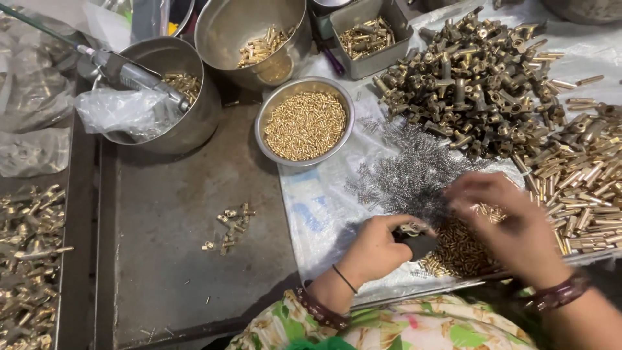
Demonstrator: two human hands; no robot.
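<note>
My left hand is closed around a small dark holder with a brass fitting on top of it, just left of a heap of small brass pins. My right hand is blurred and hovers over that heap, fingers bent towards the spring pile; what it holds cannot be made out. A pile of thin grey springs lies on the white plastic sheet just beyond both hands.
A steel bowl of small brass pins stands behind the left hand. Large heaps of brass T-fittings and brass tubes lie at right. More bowls and a square tin stand at the back. A few assembled pieces lie on the grey tray.
</note>
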